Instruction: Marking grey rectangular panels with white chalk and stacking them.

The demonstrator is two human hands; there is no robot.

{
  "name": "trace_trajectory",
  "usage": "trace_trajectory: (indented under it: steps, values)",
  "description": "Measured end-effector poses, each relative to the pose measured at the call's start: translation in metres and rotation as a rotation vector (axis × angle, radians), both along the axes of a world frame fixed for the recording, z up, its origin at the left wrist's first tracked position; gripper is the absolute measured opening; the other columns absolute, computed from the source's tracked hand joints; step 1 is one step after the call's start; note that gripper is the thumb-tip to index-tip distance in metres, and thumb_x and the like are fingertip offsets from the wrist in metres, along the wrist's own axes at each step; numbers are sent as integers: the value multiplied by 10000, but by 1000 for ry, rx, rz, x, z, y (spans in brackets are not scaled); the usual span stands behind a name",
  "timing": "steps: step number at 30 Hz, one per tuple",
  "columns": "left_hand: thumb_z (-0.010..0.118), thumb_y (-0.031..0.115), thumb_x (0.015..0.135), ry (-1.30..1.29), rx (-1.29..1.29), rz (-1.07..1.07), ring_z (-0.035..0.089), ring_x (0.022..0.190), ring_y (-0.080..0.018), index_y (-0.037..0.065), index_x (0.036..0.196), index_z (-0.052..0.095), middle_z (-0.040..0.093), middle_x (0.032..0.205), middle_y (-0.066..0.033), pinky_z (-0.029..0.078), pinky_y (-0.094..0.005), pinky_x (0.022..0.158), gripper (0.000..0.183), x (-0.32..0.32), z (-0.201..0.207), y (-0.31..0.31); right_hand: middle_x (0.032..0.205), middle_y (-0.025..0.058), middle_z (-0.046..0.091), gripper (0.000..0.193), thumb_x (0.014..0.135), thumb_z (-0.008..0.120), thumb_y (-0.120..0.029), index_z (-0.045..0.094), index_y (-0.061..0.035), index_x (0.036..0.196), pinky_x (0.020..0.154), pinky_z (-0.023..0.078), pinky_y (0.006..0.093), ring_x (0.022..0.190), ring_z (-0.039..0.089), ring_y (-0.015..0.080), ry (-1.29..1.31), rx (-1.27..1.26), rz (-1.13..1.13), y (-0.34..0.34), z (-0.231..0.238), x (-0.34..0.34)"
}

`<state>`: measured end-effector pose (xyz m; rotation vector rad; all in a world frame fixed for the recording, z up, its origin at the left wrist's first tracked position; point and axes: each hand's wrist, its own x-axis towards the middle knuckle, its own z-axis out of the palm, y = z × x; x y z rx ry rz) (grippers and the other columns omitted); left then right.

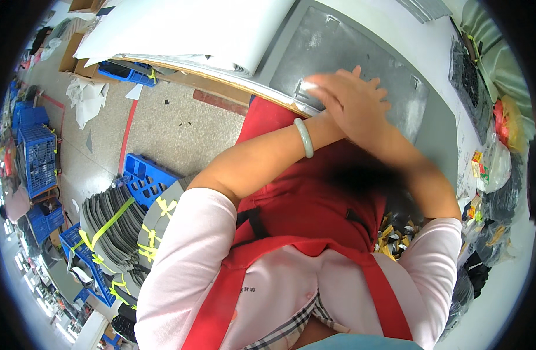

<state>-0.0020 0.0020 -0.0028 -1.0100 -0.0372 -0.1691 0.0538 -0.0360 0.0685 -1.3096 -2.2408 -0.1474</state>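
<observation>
Both my hands are over a dark grey, scuffed sheet [315,38] on the worktable. My left hand [380,93], with a pale bangle [303,137] on its wrist, is mostly covered by the other hand; its fingertips show spread apart on the sheet. Across it lies my right hand [361,114], fingers stretched to the left and somewhat blurred. A small bright white patch [307,85] shows at the right fingertips; I cannot tell whether it is a thing or a shine. No held object is visible in either hand.
A large white sheet roll [192,29] covers the table's left part. Left of me stand bundles of grey sheets [110,221] tied with yellow strips, beside a blue crate [148,178]. Plastic bags [498,198] lie at the right. A dark blur [367,175] hangs before my red apron.
</observation>
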Motion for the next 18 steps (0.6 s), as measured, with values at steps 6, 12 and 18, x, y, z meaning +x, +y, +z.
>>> trace_trajectory:
  steps: [6,12,18]
  values:
    - [573,335,907,-385,-2122,-637,517,1327,-297,209,1165,705,621,1311,-66,318,-664,1103,317,8,-11,-5,785,39,699,173,932,664,-141,678,-96,1098,724,472,329,752,634,177,584,-756,-338,11,2,-20]
    - [568,316,909,-339,-2225,-568,508,1328,-293,202,1163,705,618,1291,-67,304,-669,1108,310,6,-3,-4,766,39,695,174,904,655,-124,652,-23,1045,664,470,263,688,616,126,487,-774,-492,26,-1,-29]
    - [558,320,916,-320,-2301,-601,456,1375,-301,178,1192,697,586,1345,-70,252,-678,1136,340,8,-7,-5,826,210,711,158,842,639,-100,649,36,922,678,535,403,730,691,342,526,-780,-427,38,-10,-22]
